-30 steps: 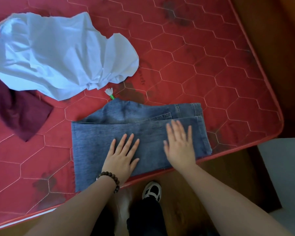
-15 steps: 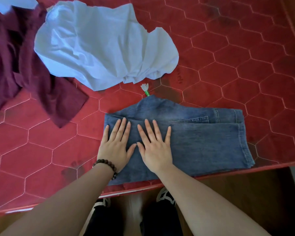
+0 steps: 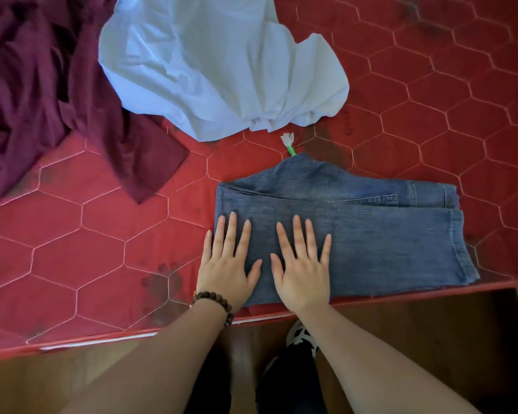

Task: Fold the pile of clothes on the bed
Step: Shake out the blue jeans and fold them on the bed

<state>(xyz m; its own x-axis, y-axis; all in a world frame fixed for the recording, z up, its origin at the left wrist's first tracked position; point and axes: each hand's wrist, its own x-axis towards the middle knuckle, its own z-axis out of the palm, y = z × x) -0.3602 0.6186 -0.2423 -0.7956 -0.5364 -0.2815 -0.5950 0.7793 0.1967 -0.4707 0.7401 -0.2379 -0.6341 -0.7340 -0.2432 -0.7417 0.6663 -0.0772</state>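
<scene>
Since a second ago the right hand (image 3: pixel 304 268) has slid leftward across the folded jeans (image 3: pixel 356 234) to lie beside the left hand (image 3: pixel 226 264). Both grips are spread flat, fingers apart, pressing the denim's left end near the bed (image 3: pixel 102 249) edge. Beyond the fingertips lie a white shirt (image 3: pixel 216 64) and a maroon garment (image 3: pixel 42 94).

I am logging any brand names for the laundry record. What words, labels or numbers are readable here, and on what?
None can be read.
Mattress: a faint dark mark near the white garment, too blurred to read.
Jeans: no label visible.
</scene>
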